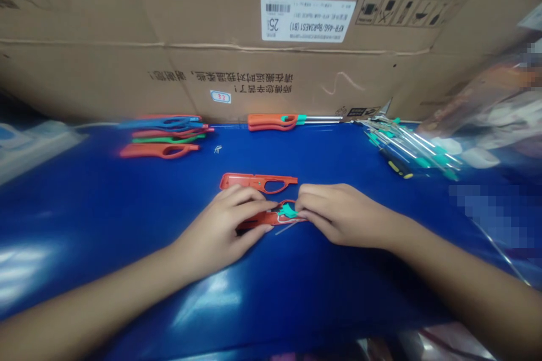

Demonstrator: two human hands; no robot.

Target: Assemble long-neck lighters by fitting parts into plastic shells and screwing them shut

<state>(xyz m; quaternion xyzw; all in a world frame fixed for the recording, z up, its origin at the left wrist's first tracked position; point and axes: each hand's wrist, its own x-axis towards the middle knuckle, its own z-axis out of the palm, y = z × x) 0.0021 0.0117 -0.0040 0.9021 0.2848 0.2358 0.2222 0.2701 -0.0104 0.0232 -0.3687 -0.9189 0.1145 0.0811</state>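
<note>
An orange lighter handle half lies on the blue table between my hands, with a green trigger piece and a thin white wire inside it. My left hand grips its left end, thumb along the near edge and fingers over the far side. At the other end, my right hand has its fingers pinched by the green piece; what lies between those fingertips is hidden. Just beyond sits a second orange handle half, hollow side up. A thin clear strip sticks out below the handle near my right fingers.
Several coloured handle parts lie stacked at the back left. An orange lighter with metal rods rests against the cardboard box. Several metal rods with green ends and a black-yellow screwdriver are at the back right.
</note>
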